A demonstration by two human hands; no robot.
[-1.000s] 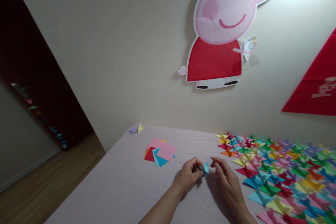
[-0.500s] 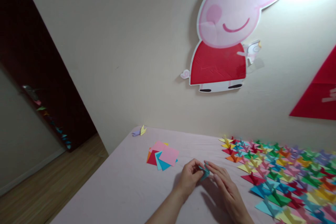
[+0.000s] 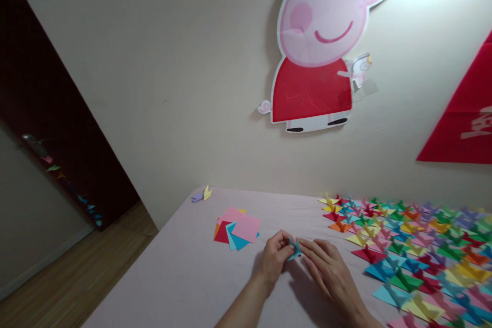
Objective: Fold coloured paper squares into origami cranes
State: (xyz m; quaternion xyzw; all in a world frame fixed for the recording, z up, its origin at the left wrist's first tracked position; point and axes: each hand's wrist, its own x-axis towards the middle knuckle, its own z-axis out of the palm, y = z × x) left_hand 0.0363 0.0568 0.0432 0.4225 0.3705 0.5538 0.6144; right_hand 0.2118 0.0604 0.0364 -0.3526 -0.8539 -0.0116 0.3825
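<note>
A small light blue paper crane [image 3: 294, 249], with narrow folded points showing, is held just above the pink cloth. My left hand [image 3: 273, 261] pinches it from the left between thumb and curled fingers. From the right, my right hand [image 3: 326, 269] meets its edge with fingertips brought together; the thumb is mostly hidden beneath. Left of my hands lies a loose stack of coloured paper squares [image 3: 246, 225], pink on top, with red, orange, yellow and blue ones fanned out under it.
Rows of folded paper cranes [image 3: 407, 282] in many colours cover the table's right side. A yellow and purple folded piece [image 3: 202, 194] sits at the far left corner of the pink-covered table [image 3: 161, 271]. Behind rises a wall with a cartoon pig cutout [image 3: 311, 89]. A dark door [image 3: 57, 87] stands left.
My view has turned slightly to the right. The crane has tilted between my fingers, and my right hand's fingers have drawn together and lie flatter against its right edge.
</note>
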